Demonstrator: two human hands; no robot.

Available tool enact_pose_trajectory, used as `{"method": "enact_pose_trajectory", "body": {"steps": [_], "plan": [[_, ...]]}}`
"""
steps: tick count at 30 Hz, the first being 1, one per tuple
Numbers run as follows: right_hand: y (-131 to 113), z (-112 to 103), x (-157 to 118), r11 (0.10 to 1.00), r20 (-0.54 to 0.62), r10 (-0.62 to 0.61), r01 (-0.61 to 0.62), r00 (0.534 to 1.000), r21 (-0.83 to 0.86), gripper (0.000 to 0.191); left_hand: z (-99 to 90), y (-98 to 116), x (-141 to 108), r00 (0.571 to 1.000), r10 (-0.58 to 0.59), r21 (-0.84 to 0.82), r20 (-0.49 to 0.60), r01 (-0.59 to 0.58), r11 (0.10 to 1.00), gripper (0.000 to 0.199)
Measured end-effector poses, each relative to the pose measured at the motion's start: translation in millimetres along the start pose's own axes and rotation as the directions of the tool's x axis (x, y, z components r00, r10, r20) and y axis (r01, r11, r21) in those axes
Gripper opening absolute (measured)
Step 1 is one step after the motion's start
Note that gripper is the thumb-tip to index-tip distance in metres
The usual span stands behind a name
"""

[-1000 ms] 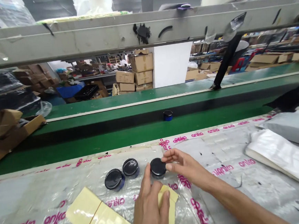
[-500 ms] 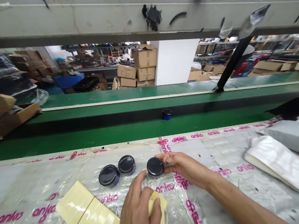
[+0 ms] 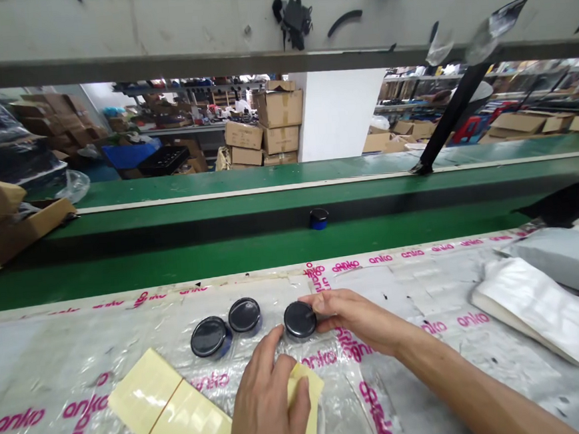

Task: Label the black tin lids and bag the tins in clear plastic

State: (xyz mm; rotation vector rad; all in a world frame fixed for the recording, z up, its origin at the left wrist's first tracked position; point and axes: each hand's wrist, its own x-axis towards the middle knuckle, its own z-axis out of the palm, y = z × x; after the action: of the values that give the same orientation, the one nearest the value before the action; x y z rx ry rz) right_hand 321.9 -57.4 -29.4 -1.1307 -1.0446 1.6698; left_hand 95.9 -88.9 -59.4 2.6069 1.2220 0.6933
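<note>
The person's right hand is reaching in from the right and gripping narrowly on a round jar with a glossy black lid, its fingers wrapping the jar's right side. The jar is standing on a clear plastic sheet printed with magenta "anko" lettering, which is covering the workbench. The left hand is curving just below that jar, its fingertips near the jar's lower left. Its thumb is lying on a narrow pale-yellow paper label, though I cannot tell whether it is actually pinching the label or only pressing on it.

Two more jars are sitting close together to the left: a blue-based jar with a black lid and a second blue-based jar with a black lid, almost touching each other. A folded pale-yellow label sheet with a thin red line is lying just beside the left hand.

A white padded mailer is resting on the far right, with a grey-white mailer behind it. Beyond the bench, a small blue jar with a black lid is sitting alone on a green conveyor belt, while stacked brown cardboard boxes are filling the room behind.
</note>
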Motion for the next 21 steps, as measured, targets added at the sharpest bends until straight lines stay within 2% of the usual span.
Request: {"method": "enact_pose_trajectory", "body": {"steps": [5, 13, 21], "plan": [[-1.7, 2.3, 1.1, 1.000, -0.013, 0.004, -0.004, 1.000, -0.012, 0.030, -0.2, -0.2, -0.1, 1.000, -0.016, -0.002, 0.005, 0.016, 1.000, 0.011], [0.6, 3.2, 2.8, 0.998, -0.029, 0.012, -0.014, 1.000, -0.058, 0.030, -0.7, 1.8, 4.7, 0.999, 0.041, 0.008, -0.028, -0.041, 0.999, 0.011], [-1.9, 4.0, 1.6, 0.997, -0.027, 0.020, -0.022, 0.999, -0.080, 0.032, -1.8, 5.5, 6.5, 1.000, 0.019, -0.001, 0.019, -0.019, 1.000, 0.011]]}}
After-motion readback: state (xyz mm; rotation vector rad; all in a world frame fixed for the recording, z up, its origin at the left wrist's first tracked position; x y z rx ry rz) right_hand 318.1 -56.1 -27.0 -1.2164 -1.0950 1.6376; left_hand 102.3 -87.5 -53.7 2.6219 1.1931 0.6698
